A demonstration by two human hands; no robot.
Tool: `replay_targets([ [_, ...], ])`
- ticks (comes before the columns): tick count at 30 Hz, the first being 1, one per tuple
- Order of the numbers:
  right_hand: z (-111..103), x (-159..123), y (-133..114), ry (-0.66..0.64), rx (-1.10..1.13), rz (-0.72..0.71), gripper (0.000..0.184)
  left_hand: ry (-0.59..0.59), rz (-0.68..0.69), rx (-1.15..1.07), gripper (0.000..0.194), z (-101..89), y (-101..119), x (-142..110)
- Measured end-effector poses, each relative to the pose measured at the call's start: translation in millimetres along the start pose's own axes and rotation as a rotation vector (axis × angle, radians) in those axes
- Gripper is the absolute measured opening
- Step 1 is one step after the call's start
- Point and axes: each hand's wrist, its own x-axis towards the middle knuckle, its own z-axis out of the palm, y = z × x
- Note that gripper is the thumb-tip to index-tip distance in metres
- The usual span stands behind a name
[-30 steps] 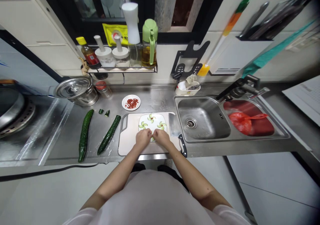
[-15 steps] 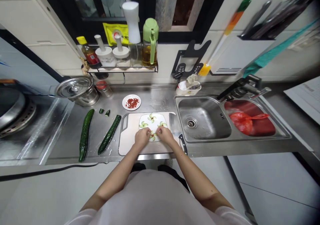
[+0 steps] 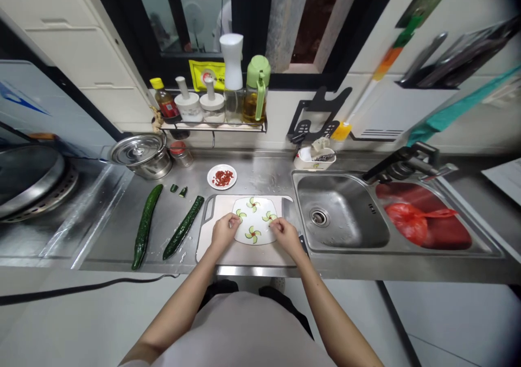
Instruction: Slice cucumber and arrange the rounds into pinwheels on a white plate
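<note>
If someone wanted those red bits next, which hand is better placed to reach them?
Probably the left grip: it's at the left edge of the square plate, closer to the small dish of red bits, while the right grip is at the opposite edge, farther away.

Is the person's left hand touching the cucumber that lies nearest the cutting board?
Apart. The head view shows a strip of steel counter and cutting board between left hand and cucumber.

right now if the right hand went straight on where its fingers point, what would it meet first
Probably the rightmost green-slice pinwheel on the white plate: the right hand points at it from close by. The hand's height is unclear, so it might pass over.
</note>
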Motion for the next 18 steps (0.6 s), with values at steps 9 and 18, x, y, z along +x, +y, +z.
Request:
replay_targets([
  [9, 1.4, 1.6, -4.1, 0.015, 0.067, -0.022, 0.027, 0.178, -0.075, -0.141, 0.02, -13.6, -12.5, 47.8],
  [18, 5.1, 4.5, -4.1, 0.05, 0.08, -0.036, 0.036, 0.362, -0.266, -0.176, 0.022, -18.7, -11.5, 124.9],
])
